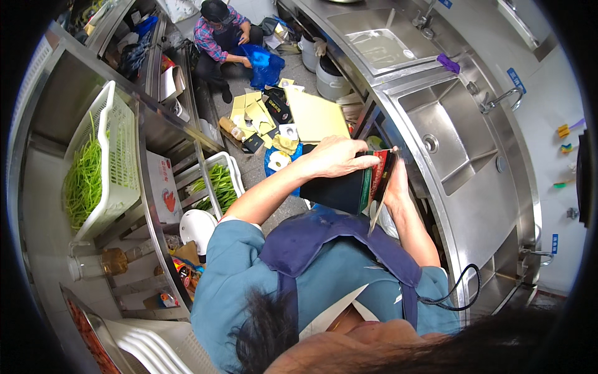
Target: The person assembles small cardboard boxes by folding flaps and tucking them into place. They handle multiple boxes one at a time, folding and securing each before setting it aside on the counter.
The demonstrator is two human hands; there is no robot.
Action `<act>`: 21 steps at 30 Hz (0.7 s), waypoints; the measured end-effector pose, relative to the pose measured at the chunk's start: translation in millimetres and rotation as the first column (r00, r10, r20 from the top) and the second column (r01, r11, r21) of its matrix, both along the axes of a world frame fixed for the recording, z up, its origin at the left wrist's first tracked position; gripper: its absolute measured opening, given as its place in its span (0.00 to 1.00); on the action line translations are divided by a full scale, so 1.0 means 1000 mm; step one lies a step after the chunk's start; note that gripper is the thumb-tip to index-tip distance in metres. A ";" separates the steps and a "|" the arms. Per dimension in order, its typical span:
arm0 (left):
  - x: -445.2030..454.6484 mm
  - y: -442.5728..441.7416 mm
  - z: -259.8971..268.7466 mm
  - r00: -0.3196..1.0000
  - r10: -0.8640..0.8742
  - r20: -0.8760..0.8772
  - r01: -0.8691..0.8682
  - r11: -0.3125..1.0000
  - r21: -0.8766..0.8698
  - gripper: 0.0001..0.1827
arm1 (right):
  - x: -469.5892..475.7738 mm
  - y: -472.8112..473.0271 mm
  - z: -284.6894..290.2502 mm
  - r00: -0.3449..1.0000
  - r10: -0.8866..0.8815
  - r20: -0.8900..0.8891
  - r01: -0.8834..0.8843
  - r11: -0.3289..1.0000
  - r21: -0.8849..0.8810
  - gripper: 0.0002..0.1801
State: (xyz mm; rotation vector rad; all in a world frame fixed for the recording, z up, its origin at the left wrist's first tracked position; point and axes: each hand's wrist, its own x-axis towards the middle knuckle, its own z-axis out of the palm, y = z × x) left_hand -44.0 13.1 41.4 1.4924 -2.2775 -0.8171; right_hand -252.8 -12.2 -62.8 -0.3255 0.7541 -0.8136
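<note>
In front of my chest is a black cardboard gift box (334, 189) with red and green printed sides that bear writing. My left hand (343, 156) reaches over its top, thumb and fingers gripping the edge by the red side. On the right, my right hand (397, 182) holds a thin side panel, its fingers partly hidden behind the cardboard. A large pale-yellow cardboard panel (317, 114) spreads just beyond my left hand; whether it joins the box, I cannot tell. Flattened yellow and black cardboard pieces (254, 114) lie on the floor farther off.
Steel sinks (448, 135) line the right side. At left, a steel rack (154, 224) holds a white basket (112, 154) of green stems. Another person (219, 46) sits low ahead, handling a blue plastic bag (264, 65). White buckets (331, 82) stand under the counter.
</note>
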 end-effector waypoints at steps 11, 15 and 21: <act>-0.007 -0.010 -0.039 0.986 -0.167 0.008 0.164 0.961 -0.224 0.11 | 0.004 -0.076 0.112 0.042 0.366 -0.930 -0.967 -0.218 -0.130 0.19; -0.012 0.006 -0.029 0.995 0.007 0.103 0.015 0.978 -0.209 0.13 | 0.017 -0.047 0.103 0.367 0.548 -0.752 -0.923 0.113 -0.368 0.19; -0.002 0.017 -0.078 0.942 0.242 -0.234 -0.309 0.898 -0.314 0.25 | 0.021 -0.047 0.099 0.328 0.276 -0.903 -0.914 -0.149 -0.377 0.25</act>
